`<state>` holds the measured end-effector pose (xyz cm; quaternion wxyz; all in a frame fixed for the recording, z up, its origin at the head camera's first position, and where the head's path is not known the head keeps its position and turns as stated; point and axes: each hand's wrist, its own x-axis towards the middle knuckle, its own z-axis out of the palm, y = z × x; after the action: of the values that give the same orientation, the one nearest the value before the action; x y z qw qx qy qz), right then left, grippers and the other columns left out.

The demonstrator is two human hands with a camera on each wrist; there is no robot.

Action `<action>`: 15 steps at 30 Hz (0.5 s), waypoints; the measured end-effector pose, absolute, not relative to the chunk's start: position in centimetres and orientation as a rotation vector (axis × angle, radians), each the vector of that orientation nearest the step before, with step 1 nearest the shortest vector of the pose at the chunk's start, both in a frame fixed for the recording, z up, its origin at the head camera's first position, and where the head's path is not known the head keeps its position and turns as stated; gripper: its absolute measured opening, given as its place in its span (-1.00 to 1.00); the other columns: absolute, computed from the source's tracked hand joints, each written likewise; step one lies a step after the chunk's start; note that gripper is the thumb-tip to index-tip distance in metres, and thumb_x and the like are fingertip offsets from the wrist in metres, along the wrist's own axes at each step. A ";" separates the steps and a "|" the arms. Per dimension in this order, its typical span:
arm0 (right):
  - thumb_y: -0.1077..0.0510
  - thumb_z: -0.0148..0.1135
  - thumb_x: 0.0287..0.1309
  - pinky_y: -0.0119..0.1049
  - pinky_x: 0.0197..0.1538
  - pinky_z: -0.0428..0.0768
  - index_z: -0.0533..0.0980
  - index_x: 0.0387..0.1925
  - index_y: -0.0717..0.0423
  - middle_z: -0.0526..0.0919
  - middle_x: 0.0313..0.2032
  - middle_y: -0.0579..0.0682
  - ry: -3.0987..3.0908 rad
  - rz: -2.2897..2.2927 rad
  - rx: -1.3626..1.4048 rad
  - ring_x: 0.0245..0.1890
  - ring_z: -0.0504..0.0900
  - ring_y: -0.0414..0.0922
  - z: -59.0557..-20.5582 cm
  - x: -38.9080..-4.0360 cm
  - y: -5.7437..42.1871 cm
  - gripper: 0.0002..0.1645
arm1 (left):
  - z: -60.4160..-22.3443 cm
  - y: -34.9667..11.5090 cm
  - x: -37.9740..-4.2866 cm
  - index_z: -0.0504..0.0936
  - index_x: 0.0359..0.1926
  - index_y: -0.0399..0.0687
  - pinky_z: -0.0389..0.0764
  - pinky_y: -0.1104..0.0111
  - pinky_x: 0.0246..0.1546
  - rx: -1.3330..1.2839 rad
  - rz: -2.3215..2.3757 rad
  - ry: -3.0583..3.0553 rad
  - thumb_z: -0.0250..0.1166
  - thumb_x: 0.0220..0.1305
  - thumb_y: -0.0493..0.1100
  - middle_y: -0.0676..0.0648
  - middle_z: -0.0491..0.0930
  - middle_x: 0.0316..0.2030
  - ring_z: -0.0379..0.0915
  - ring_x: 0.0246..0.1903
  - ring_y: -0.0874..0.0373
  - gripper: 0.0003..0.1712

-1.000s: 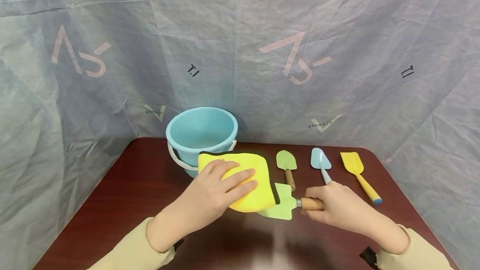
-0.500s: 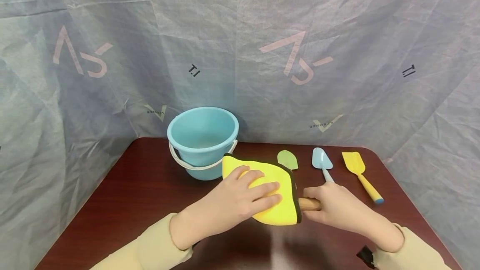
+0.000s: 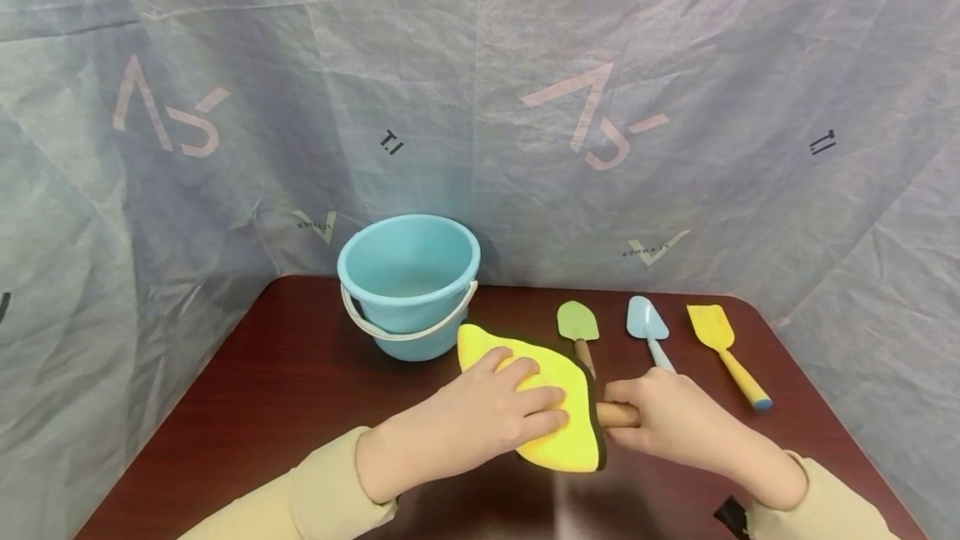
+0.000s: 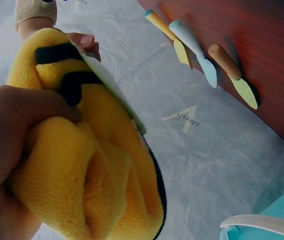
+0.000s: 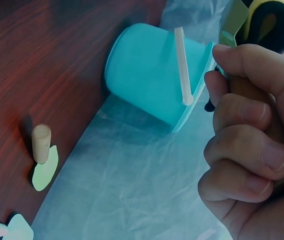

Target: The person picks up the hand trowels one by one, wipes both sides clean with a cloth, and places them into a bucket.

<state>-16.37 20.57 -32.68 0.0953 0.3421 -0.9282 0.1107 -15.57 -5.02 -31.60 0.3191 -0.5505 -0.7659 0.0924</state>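
My left hand [image 3: 487,407] grips a yellow cloth [image 3: 573,444] with a dark edge, and its fingers press the cloth over a trowel's blade. In the head view the blade is hidden. The left wrist view shows the cloth bunched in the hand, with the pale green blade [image 4: 122,95] along its far side. My right hand [image 3: 671,415] holds the trowel by its wooden handle [image 3: 618,415], with the fingers curled round it in the right wrist view. Both hands are above the table, the cloth's edge close to the right hand's fingers.
A light blue bucket [image 3: 408,319] with a white handle stands at the back left of the dark red table [image 3: 247,390]. To the right lie a small green trowel [image 3: 577,322], a light blue trowel [image 3: 647,319] and a yellow shovel [image 3: 712,327]. Grey sheeting [image 3: 480,107] hangs behind.
My left hand has slid right with the cloth, from the blade's outer part up to the wooden handle, then slightly down. The right hand keeps its grip almost in place.
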 end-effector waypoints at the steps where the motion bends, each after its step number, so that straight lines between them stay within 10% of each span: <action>1: 0.12 0.30 -0.35 -0.57 -0.68 0.01 0.10 -0.80 -0.15 -0.11 -0.73 -0.36 -2.735 0.318 1.019 -0.71 -0.06 -0.46 -32.7 -16.3 20.6 -0.53 | -31.6 -5.0 -15.5 0.48 -0.07 0.22 0.33 0.18 -0.12 -1.452 0.258 -2.020 0.23 -0.02 -0.23 0.19 0.44 -0.07 0.33 -0.12 0.08 -0.57; 15: 0.15 0.29 -0.40 -0.61 -0.66 -0.04 0.10 -0.80 -0.18 -0.15 -0.70 -0.42 -2.570 0.294 1.090 -0.70 -0.10 -0.48 -33.1 -16.1 20.0 -0.52 | -31.1 -4.6 -15.1 0.45 -0.09 0.24 0.31 0.22 -0.26 -1.491 0.442 -2.074 0.23 -0.02 -0.17 0.22 0.43 -0.18 0.28 -0.25 0.12 -0.60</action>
<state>-16.08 20.00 -33.06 0.1666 0.3829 -0.9027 0.1033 -15.05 -4.62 -31.13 0.2712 -0.5537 -0.7700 0.1642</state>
